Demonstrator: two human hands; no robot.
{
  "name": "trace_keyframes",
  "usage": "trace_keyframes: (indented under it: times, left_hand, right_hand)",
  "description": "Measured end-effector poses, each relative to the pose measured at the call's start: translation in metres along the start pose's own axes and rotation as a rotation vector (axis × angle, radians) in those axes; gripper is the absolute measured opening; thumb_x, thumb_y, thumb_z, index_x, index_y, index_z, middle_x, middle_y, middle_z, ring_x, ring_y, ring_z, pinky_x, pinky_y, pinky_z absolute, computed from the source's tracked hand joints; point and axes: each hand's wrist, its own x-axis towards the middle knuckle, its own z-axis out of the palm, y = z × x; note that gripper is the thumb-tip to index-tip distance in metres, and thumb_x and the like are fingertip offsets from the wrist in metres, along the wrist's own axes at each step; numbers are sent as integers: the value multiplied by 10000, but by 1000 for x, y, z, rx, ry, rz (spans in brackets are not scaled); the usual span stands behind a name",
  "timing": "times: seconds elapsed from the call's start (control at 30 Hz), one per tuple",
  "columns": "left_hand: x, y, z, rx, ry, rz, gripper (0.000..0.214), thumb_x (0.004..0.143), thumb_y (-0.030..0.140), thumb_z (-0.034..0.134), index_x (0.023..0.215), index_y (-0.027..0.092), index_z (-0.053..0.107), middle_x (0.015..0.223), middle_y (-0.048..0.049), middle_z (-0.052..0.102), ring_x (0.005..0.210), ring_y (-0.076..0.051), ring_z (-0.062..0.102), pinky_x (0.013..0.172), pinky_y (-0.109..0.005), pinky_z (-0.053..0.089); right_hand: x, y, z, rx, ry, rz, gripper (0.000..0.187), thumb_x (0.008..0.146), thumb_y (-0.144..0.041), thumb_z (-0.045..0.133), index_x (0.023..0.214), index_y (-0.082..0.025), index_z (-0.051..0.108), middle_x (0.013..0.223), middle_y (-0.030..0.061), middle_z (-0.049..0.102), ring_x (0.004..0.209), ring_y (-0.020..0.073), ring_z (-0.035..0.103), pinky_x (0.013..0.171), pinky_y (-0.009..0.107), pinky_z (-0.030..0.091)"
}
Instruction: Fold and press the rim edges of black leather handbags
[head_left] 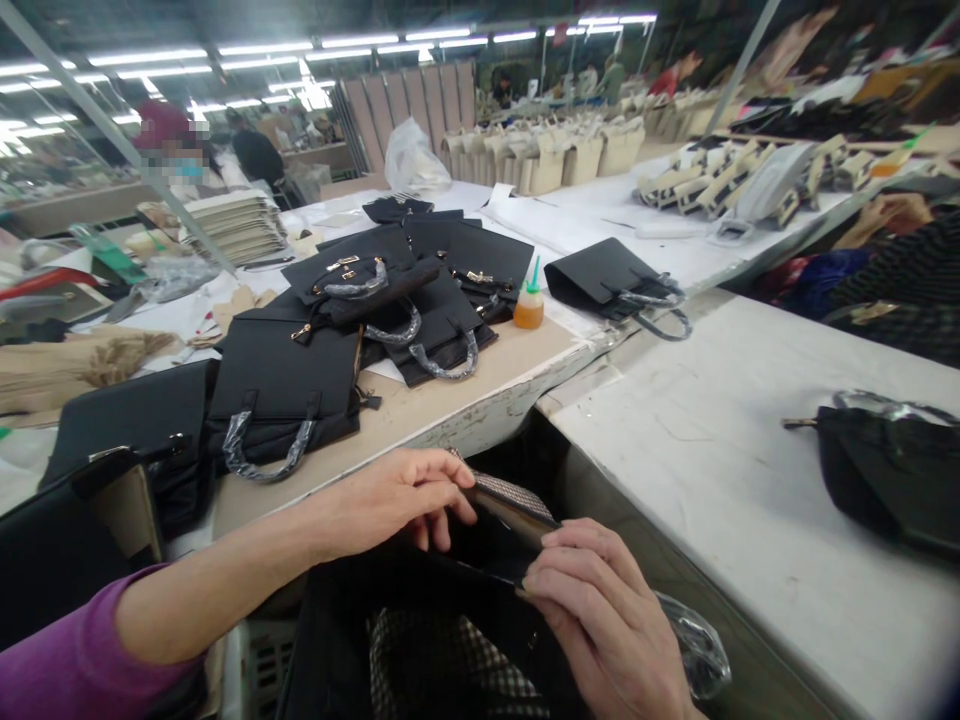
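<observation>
A black handbag (337, 610) stands mouth-up in front of me, with checked lining (424, 655) showing inside. My right hand (600, 610) grips the rim of its opening, thumb and fingers closed on the edge. Over the far side of the mouth, my left hand (412, 505) has its fingers bent and apart, their tips by a checked panel (510, 493). I cannot make out anything held in the left hand. A plastic-wrapped handle (697, 645) sticks out beyond my right hand.
Black handbags (289, 370) with wrapped handles lie piled on the left table. A glue bottle (529, 305) stands beside them, and another black bag (611, 275) lies farther right. One more bag (892, 470) rests on the right-hand table (750, 400). A co-worker's hand (889, 215) is at far right.
</observation>
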Motion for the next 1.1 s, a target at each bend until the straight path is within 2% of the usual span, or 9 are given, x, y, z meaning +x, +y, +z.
trace_keyframes:
  times: [0.27, 0.4, 0.5, 0.57, 0.63, 0.7, 0.8, 0.93, 1.1]
  left_hand:
    - [1, -7, 0, -111, 62, 44, 199, 921, 320, 549, 986, 140, 601, 659, 58, 536, 501, -64, 468, 498, -193, 359]
    - [2, 1, 2, 0, 60, -59, 285, 910, 434, 547, 909, 151, 585, 596, 64, 532, 438, -71, 445, 456, -198, 336]
    - [1, 7, 2, 204, 142, -28, 433, 950, 530, 413, 714, 182, 517, 524, 65, 464, 463, -103, 461, 505, -233, 382]
    - [0, 9, 1, 367, 209, 39, 500, 976, 525, 337, 625, 193, 465, 546, 43, 470, 543, -129, 495, 586, -262, 413]
    - [-2, 9, -1, 464, 211, 127, 405, 982, 432, 372, 700, 188, 530, 691, 13, 571, 686, -153, 545, 687, -278, 432]
    - [-5, 10, -1, 446, 130, 196, 182, 954, 311, 444, 946, 200, 588, 924, -9, 645, 848, -170, 579, 779, -283, 442]
    - [-7, 10, 2, 394, -36, 205, 219, 923, 281, 525, 1132, 240, 573, 1095, -4, 655, 953, -174, 591, 841, -278, 440]
    - [1, 5, 6, 553, 1, 208, 185, 825, 344, 698, 978, 245, 663, 956, 38, 683, 855, -167, 596, 751, -246, 406]
    - [15, 0, 6, 669, 74, 253, 236, 934, 335, 554, 802, 196, 693, 768, 29, 672, 723, -137, 583, 681, -229, 375]
  right_hand:
    - [0, 9, -5, 10, -22, 58, 151, 868, -30, 597, 913, -164, 649, 850, 51, 700, 884, 199, 638, 777, 325, 591]
    - [-11, 14, -2, -62, 10, 85, 162, 869, -50, 599, 942, -175, 671, 1080, 104, 680, 1079, 248, 620, 888, 390, 582]
    - [-16, 15, -1, -92, 43, 131, 157, 875, -55, 600, 934, -178, 676, 1253, 131, 597, 1169, 260, 586, 965, 412, 552]
    - [-16, 16, 0, -95, 42, 157, 147, 878, -61, 603, 934, -178, 673, 1292, 132, 570, 1180, 252, 583, 985, 394, 544]
    - [-14, 16, 0, -92, 37, 173, 139, 879, -67, 605, 930, -178, 670, 1281, 129, 577, 1171, 245, 589, 986, 377, 545]
    - [-12, 16, 0, -88, 38, 182, 130, 880, -71, 606, 919, -179, 667, 1237, 124, 602, 1143, 241, 602, 968, 366, 554]
    - [-8, 17, 0, -81, 38, 195, 129, 881, -67, 602, 906, -181, 657, 1139, 112, 642, 1076, 228, 627, 913, 347, 574]
    - [-5, 20, 0, -50, 29, 218, 157, 893, -53, 578, 938, -183, 654, 1092, 100, 655, 1036, 200, 639, 888, 314, 579]
    - [-13, 27, 0, 64, 101, 382, 322, 887, -107, 623, 1194, -202, 606, 1307, 130, 578, 1210, 240, 584, 1022, 403, 519]
